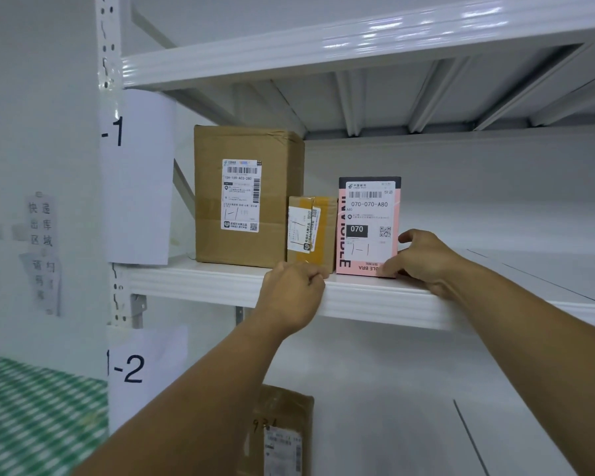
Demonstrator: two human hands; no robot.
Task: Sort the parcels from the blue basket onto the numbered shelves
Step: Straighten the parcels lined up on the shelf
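Note:
Three parcels stand upright on the white shelf [200, 281] marked 1-1: a tall brown carton [275, 201], a small brown box [323, 231] with yellow tape, and a pink box [368, 221] labelled 070-070-A80. My right hand [423, 259] holds the pink box at its lower right corner, thumb behind and fingers at the front bottom edge. My left hand [294, 292] has curled fingers at the shelf's front edge, just below the small brown box, holding nothing that I can see. The blue basket is out of view.
Paper signs 1-1 [136, 176] and 1-2 [145, 369] hang on the left upright. Another brown parcel [282, 434] stands on the lower shelf. The 1-1 shelf stretches bare to the right of the pink box. A green checked surface [31, 417] lies at lower left.

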